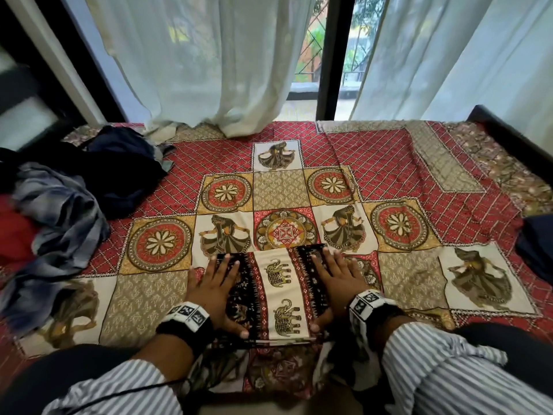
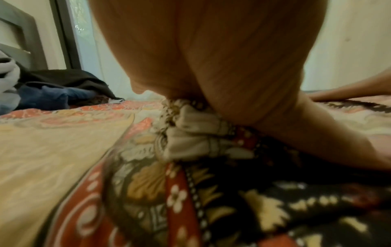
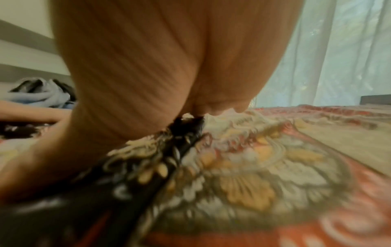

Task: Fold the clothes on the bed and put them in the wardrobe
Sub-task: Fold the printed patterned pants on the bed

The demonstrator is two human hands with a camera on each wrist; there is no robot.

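Bed (image 1: 508, 127), dark frame, covered by a patchwork sheet (image 1: 374, 163) of red lattice, medallions and dancer panels. Near centre on the sheet: 1 folded elephant-print cloth (image 1: 278, 295), lying flat. Far left: heap of dark clothes (image 1: 119, 163); nearer on the left, a blue-grey garment (image 1: 62, 217) and a red one (image 1: 15, 232). Right edge: 1 dark navy item (image 1: 535, 244).

Blue-white striped sleeves (image 1: 434, 363), black wristbands (image 1: 185, 330) bearing black-white marker blocks (image 1: 365, 302)

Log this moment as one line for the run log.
step: folding | left hand and right hand: flat on elephant-print cloth | unfolded pile: left on bed | wardrobe: not in view
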